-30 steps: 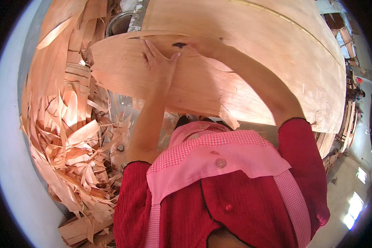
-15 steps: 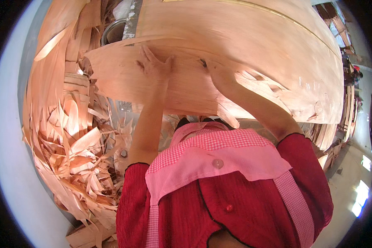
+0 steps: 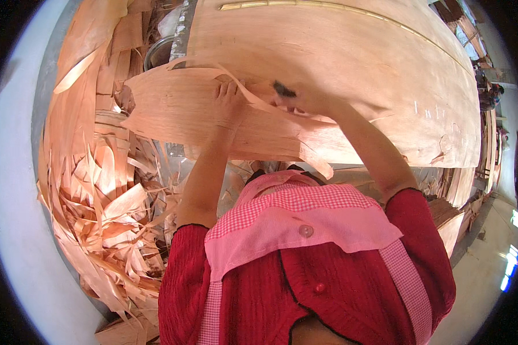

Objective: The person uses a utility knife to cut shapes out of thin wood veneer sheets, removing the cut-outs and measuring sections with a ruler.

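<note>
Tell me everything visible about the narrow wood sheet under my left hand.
The narrow wood sheet looks like thin pinkish veneer with lengthwise grain and a ragged left end. It lies roughly flat, jutting left past a larger pale sheet. Your left hand rests on it; a strip curls by its far edge.

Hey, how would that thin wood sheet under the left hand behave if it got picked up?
Probably floppy: along the thin wood sheet, a narrow strip curls up beside the left hand. It seems apt to split along the grain, since its left end is jagged. I'd guess it's light for its size, going by its thin edges.
</note>
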`<state>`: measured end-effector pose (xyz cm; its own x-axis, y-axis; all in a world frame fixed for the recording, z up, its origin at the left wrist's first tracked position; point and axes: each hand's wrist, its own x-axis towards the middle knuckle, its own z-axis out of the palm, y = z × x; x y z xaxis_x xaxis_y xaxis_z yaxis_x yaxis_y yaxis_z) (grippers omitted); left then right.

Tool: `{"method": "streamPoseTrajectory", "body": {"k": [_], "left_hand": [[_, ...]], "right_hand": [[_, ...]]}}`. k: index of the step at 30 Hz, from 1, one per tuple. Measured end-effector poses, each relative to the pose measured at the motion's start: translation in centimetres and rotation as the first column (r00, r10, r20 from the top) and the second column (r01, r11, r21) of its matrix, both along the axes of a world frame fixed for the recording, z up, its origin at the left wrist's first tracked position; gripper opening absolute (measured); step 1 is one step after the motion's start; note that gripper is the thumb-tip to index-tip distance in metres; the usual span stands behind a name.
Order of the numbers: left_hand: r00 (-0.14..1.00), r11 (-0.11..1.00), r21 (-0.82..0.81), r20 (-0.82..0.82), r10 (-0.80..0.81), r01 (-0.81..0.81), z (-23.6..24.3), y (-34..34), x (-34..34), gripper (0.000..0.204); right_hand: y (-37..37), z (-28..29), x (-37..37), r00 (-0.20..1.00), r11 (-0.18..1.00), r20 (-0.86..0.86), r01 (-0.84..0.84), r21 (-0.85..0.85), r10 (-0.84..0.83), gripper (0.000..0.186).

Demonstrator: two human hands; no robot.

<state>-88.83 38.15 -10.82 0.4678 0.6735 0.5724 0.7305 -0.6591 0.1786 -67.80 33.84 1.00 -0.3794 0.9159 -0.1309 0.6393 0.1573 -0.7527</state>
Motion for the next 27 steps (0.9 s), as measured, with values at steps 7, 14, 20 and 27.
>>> {"method": "streamPoseTrajectory", "body": {"k": [7, 14, 20, 27], "left_hand": [[0.985, 0.936, -0.351, 0.153, 0.079, -0.021, 0.0, 0.9, -2.2, 0.039], [0.938, 0.905, -0.334, -0.307, 0.161, -0.265, 7.3, 6.7, -7.1, 0.09], [0.698, 0.843, -0.466, -0.697, -0.164, -0.268, 10.0, 5.5, -9.6, 0.06], [0.833, 0.887, -0.443, -0.535, -0.142, -0.133, 15.6, 1.4, -20.4, 0.008]], "right_hand": [[5.6, -4.6, -4.9, 0.895, 0.916, 0.193, 0.393, 0.081, -0.402, 0.044], [6.3, -4.9, -5.5, 0.885, 0.904, 0.214, 0.428, -0.021, -0.414, 0.063], [7.1, -5.9, -4.8, 0.881, 0.896, 0.26, 0.433, -0.104, -0.395, 0.063], [6.8, -5.9, -5.0, 0.959, 0.956, 0.048, 0.271, 0.113, -0.278, 0.059]]}}
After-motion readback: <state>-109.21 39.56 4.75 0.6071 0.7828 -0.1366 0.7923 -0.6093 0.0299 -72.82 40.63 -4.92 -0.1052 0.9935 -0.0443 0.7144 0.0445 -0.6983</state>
